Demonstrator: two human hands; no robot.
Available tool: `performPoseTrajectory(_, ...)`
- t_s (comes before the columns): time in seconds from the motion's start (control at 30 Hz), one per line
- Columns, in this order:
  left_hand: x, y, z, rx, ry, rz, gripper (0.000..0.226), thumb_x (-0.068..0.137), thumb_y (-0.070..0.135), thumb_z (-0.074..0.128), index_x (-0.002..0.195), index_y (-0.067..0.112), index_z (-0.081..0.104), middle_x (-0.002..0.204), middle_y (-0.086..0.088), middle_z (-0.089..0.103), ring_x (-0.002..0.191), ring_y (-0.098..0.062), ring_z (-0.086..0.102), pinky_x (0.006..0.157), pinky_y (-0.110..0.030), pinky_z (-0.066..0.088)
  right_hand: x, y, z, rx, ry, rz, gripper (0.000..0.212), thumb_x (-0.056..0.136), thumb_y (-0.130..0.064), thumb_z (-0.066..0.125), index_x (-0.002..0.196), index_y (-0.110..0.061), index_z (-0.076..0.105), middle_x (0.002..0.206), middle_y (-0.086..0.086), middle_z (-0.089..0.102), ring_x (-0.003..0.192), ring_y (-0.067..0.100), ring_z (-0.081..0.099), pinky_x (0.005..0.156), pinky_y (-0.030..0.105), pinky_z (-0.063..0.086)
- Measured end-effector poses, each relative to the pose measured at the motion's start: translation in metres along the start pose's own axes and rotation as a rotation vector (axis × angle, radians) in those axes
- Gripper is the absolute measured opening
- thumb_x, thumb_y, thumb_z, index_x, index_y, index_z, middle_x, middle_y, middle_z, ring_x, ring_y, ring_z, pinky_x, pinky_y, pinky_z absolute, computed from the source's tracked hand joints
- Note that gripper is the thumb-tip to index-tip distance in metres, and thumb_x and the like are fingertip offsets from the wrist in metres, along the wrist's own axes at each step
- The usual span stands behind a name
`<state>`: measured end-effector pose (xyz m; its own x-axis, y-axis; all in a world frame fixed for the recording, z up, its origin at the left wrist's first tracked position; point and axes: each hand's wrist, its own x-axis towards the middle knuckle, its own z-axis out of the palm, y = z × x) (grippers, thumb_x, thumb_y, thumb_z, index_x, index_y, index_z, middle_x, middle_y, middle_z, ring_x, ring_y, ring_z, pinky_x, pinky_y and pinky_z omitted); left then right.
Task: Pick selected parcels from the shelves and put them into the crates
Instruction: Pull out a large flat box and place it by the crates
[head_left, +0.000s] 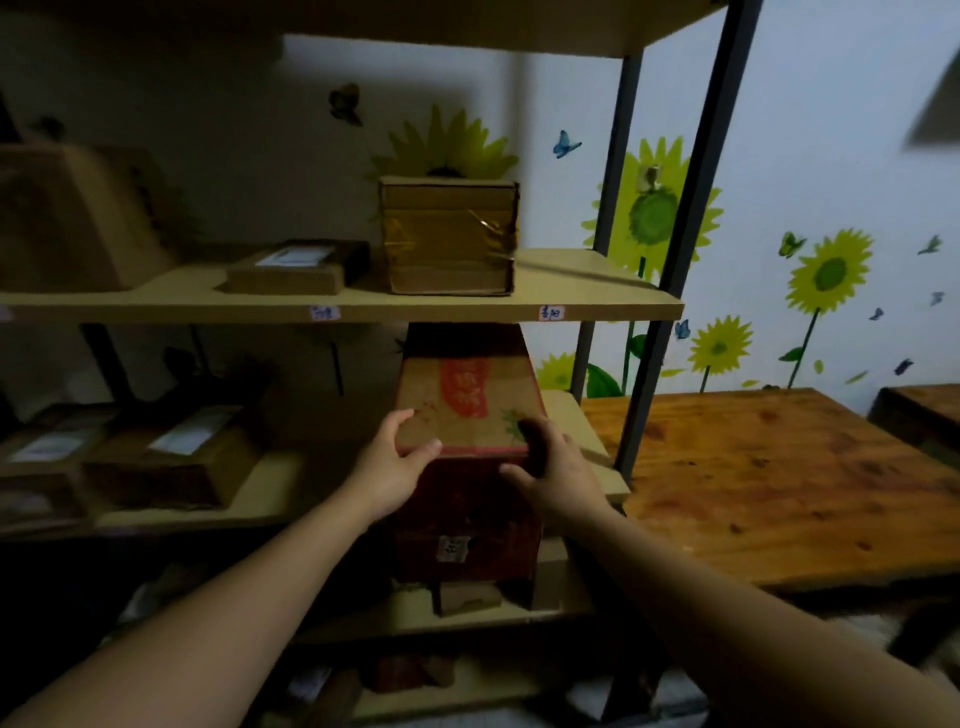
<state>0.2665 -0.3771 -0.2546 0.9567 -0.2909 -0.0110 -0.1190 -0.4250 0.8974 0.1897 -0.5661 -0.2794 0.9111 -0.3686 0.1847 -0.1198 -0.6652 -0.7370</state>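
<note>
Two bare forearms are seen reaching in from the near edge. The left hand (397, 460) is curled round the near left top corner of the red carton (467, 402), with the thumb laid along its near top edge. The right hand (553, 470) is closed over the near right top corner, with the thumb pressed on the dark front face. The carton is thus gripped by both hands. It is held upright at the right end of the middle shelf (270, 480), directly beneath the upper shelf (415, 309). The near edge of the middle shelf is hidden by the carton's front face, and it cannot be told whether the carton rests on the board. To the left, on the middle shelf, a labelled parcel (171, 462) is seen in shadow. To the right of the shelving frame, a wooden tabletop (779, 478) is placed against the wall. Farther back, on the upper shelf, a taped carton (449, 236) is set above the red carton, with a flat parcel (296, 270) just beside it on the left. Behind everything, the wall (831, 104) is decorated with sunflower stickers (831, 273).
</note>
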Motion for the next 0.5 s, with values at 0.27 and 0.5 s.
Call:
performPoseTrajectory(0.27,-0.070,-0.030,-0.013,-0.023,-0.051,-0.002,0.061,0.090,0.033,0.061,0.140,0.033,0.027,0.142,-0.002,0.042,0.126,-0.022,0.044,0.097,-0.032,0.041,-0.072,-0.006,0.014,0.050,-0.008,0.026,0.075,0.079,-0.032,0.077,0.142,-0.031,0.035,0.136,-0.001,0.044,0.122,0.017,0.052,0.100,0.038,0.049)
performPoseTrajectory(0.5,-0.101,-0.016,-0.003,0.016,0.003,0.021,0.062,0.089,0.036,0.060,0.142,0.030,0.028,0.143,-0.001,0.042,0.128,-0.022,0.044,0.098,-0.032,0.039,-0.083,0.004,-0.008,0.103,-0.057,-0.008,0.073,0.078,-0.037,0.077,0.140,-0.032,0.039,0.135,-0.001,0.048,0.120,0.016,0.053,0.097,0.036,0.051)
